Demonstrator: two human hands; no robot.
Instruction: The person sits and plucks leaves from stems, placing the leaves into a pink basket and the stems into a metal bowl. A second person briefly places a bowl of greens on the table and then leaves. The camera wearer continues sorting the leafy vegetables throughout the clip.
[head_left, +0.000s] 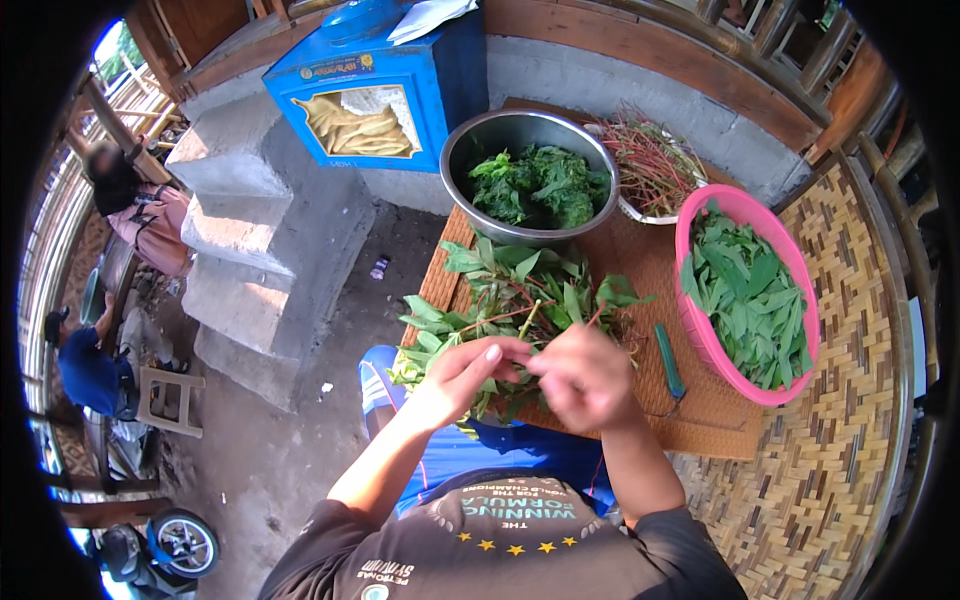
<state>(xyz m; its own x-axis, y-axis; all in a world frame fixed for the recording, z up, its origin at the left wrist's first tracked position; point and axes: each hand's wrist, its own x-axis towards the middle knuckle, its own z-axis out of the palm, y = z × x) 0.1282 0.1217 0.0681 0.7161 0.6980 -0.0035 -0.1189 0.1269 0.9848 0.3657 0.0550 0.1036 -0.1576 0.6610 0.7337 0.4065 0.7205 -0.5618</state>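
Observation:
My left hand (469, 375) has its fingertips pinched together at a small piece of green stem or leaf, close above a pile of leafy green stalks (510, 292). Meeting it at the fingertips, my right hand (585, 375) is blurred, its fingers curled; whether it grips anything is unclear. Beyond the pile stands a metal bowl (456, 191) of dark, wilted-looking greens (540, 187). To the right a pink plastic basket (686, 300) holds loose green leaves (750, 300). A green-handled tool, perhaps a knife (667, 360), lies between the stalks and the basket.
A woven mat (720, 427) lies under these things. Reddish stems (649, 161) fill a white container behind. A blue box with a window (450, 82) stands near concrete steps (240, 225). Two people (97, 367) are at the far left, near a plastic stool (171, 401) and a motorcycle wheel (184, 544).

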